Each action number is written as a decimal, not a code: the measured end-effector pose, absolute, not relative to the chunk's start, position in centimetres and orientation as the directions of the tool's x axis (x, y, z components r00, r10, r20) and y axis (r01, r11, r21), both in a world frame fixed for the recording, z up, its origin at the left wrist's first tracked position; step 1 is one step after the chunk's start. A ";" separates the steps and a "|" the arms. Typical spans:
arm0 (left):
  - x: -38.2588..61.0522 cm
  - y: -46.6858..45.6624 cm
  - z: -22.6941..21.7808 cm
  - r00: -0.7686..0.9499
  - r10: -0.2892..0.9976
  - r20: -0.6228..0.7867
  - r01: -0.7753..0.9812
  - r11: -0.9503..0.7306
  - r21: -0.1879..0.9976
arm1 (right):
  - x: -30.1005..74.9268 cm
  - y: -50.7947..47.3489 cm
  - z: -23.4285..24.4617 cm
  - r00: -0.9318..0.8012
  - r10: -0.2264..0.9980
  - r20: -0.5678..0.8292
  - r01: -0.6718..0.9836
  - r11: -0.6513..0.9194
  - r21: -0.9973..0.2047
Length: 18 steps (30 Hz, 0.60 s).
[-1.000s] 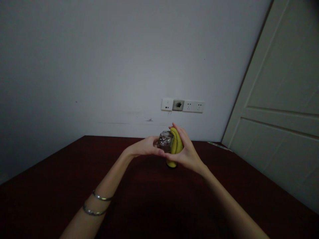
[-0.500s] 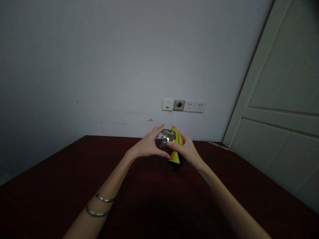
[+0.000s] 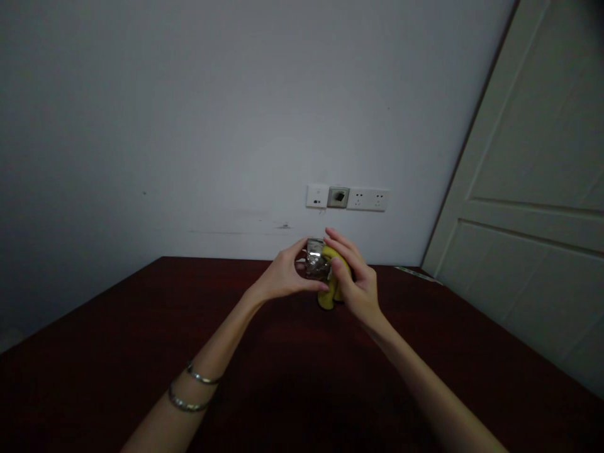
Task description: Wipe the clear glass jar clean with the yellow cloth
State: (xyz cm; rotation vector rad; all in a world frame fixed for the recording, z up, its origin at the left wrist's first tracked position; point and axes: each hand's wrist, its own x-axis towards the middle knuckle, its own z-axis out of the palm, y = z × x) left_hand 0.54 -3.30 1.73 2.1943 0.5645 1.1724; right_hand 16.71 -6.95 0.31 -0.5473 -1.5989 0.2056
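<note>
My left hand point(image 3: 283, 275) is curled around a clear, shiny glass point(image 3: 315, 261), with the thumb below and the fingers behind it. The glass is held tilted above the table, its mouth toward the right. In my right hand point(image 3: 362, 286) a bunched yellow cloth point(image 3: 326, 297) is pressed against the right end of the glass. Part of the cloth hangs below my right thumb. Whether some of it reaches inside the glass cannot be made out, as my fingers cover that end.
A dark red table point(image 3: 264, 377) spreads beneath my hands and meets a pale wall point(image 3: 212, 126). White sockets point(image 3: 368, 199) and a grey outlet point(image 3: 338, 197) sit on the wall behind. At right stands a panelled door point(image 3: 533, 189), with a thin strip point(image 3: 418, 274) near the table's back corner.
My right hand has turned and closed further over the cloth, its fingers higher. The cloth is more bunched, and its black part no longer shows. The glass stays in my left hand.
</note>
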 end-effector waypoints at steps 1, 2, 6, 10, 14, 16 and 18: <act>0.6 -3.3 1.7 0.531 0.587 0.612 0.094 -0.758 0.646 | 16.8 -6.7 0.3 0.014 0.475 0.880 0.216 0.858 -0.467; 0.7 -3.2 1.6 0.534 0.568 0.626 0.108 -0.781 0.616 | 16.9 -6.3 0.3 0.048 0.505 0.862 0.194 0.842 -0.504; 0.9 -3.0 1.5 0.551 0.517 0.655 0.190 -0.842 0.505 | 17.6 -5.0 0.2 0.103 0.623 0.775 0.088 0.771 -0.631; 0.8 -2.8 1.5 0.528 0.532 0.662 0.220 -0.839 0.498 | 17.3 -5.8 0.2 0.028 0.486 0.873 0.207 0.852 -0.481; 0.8 -2.8 1.4 0.500 0.554 0.665 0.182 -0.818 0.545 | 16.7 -7.0 0.2 -0.102 0.342 0.934 0.309 0.903 -0.297; 0.8 -2.9 1.4 0.516 0.544 0.662 0.159 -0.820 0.550 | 16.8 -6.9 0.3 -0.085 0.353 0.932 0.293 0.903 -0.316; 0.8 -2.9 1.3 0.527 0.524 0.669 0.166 -0.835 0.524 | 17.0 -6.4 0.5 -0.019 0.432 0.902 0.250 0.875 -0.414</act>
